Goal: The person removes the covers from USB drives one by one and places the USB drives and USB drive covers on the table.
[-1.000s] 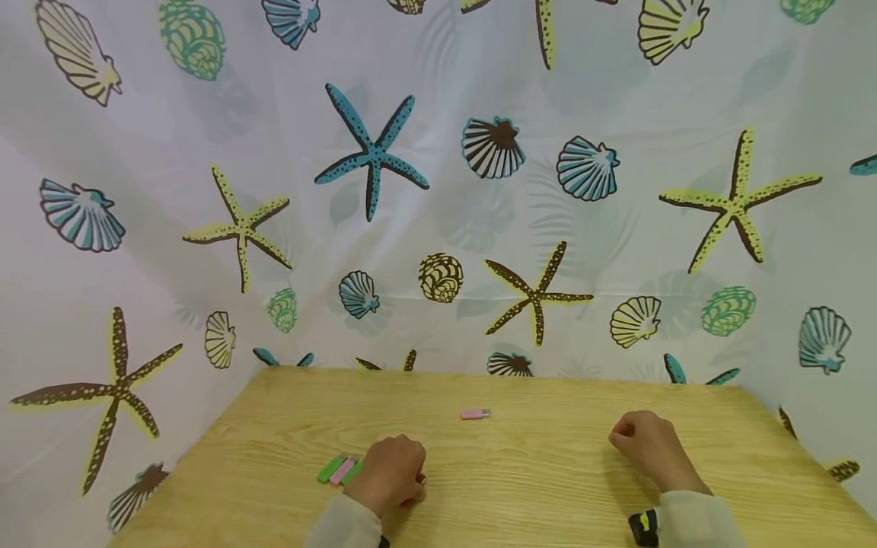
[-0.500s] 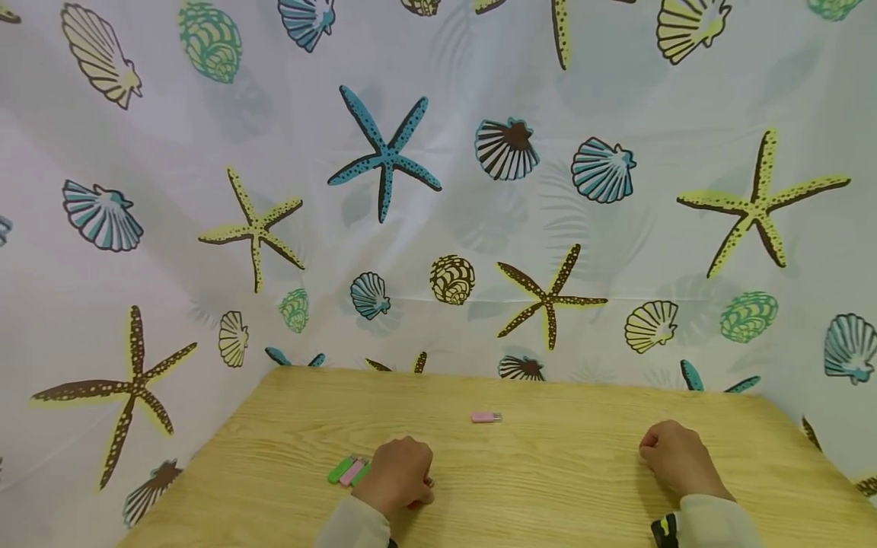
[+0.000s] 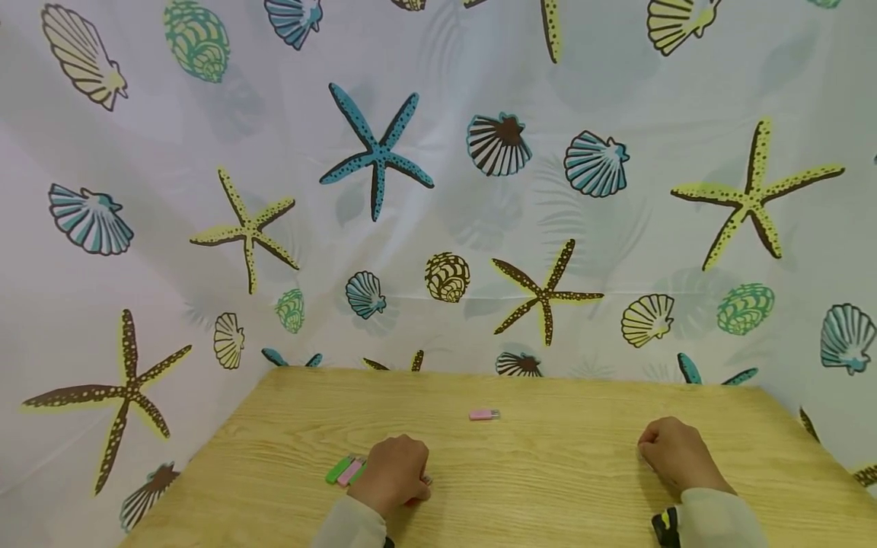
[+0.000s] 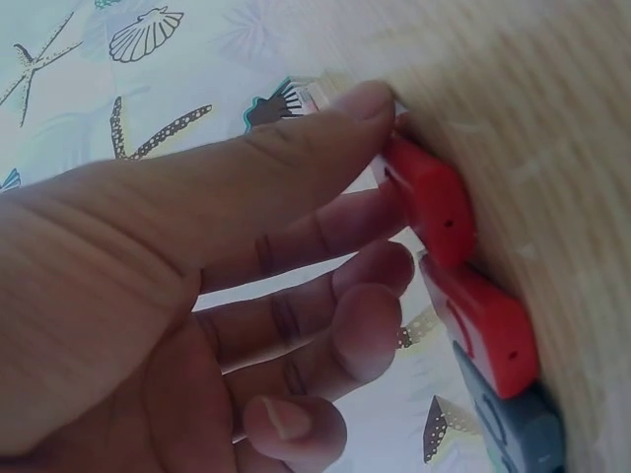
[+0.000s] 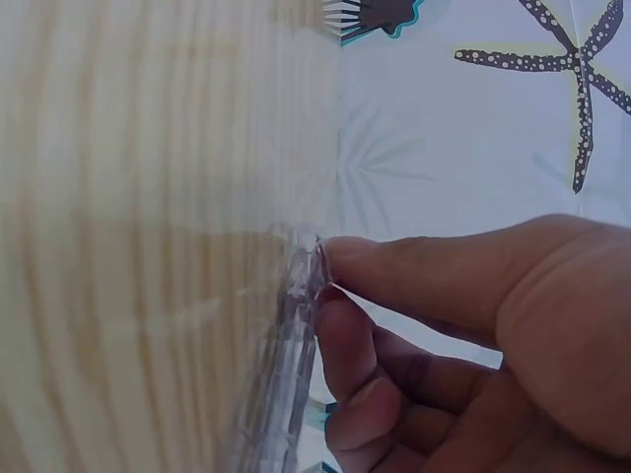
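My left hand (image 3: 393, 472) is low over the table at the front left. In the left wrist view its thumb and index finger pinch a red USB stick (image 4: 429, 202), while the other fingers curl loosely. A second red stick (image 4: 488, 330) and a dark grey stick (image 4: 518, 424) lie in a row beside it. In the head view a green stick (image 3: 339, 469) and a pink stick (image 3: 351, 472) show left of this hand, which partly covers another green one. On the right, my right hand (image 3: 678, 453) pinches a clear plastic piece (image 5: 286, 365) between thumb and index finger, close at the tabletop.
A lone pink USB stick (image 3: 483, 415) lies farther back, near the middle of the wooden table (image 3: 548, 487). A white cloth (image 3: 438, 213) printed with shells and starfish surrounds the table at the back and both sides.
My right hand has shifted slightly right over the table, and a bit of clear plastic now shows at its fingertips. The left hand has stayed nearly still beside the sticks. The head view has swayed slightly.
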Available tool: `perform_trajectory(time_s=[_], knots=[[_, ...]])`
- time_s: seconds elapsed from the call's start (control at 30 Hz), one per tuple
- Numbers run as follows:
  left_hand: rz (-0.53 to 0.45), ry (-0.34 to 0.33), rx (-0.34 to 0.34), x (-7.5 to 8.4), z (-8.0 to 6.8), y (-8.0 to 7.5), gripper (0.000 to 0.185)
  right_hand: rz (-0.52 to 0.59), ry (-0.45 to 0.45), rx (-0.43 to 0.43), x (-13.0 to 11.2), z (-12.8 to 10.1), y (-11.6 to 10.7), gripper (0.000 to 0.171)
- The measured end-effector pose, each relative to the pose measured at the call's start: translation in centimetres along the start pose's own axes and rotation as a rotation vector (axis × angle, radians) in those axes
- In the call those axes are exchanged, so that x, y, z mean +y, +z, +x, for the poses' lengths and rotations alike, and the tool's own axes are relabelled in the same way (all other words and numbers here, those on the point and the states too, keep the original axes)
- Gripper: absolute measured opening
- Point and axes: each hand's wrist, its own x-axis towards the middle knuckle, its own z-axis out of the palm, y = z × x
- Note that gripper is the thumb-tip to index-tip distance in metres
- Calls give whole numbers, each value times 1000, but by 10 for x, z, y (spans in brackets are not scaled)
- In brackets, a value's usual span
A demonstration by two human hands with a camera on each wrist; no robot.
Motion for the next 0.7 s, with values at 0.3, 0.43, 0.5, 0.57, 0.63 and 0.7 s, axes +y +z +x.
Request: perform_trajectory(time_s=[0.3, 0.43, 0.5, 0.57, 0.63, 0.7], knots=[[-20, 49, 26, 14, 12, -4, 34, 9, 5, 19, 11, -3, -6, 9], [-23, 81, 113, 18, 24, -7, 24, 29, 5, 18, 9, -3, -5, 6], [-14, 102, 150, 20, 31, -9, 24, 40, 11, 17, 7, -4, -4, 7], [-15, 122, 178, 22, 40, -10, 23, 48, 26, 19, 4, -4, -4, 8], [-36, 135, 193, 24, 49, -10, 23, 56, 27, 24, 1, -5, -3, 9], [-64, 135, 197, 26, 60, -8, 27, 63, 19, 34, -2, -5, -2, 9]])
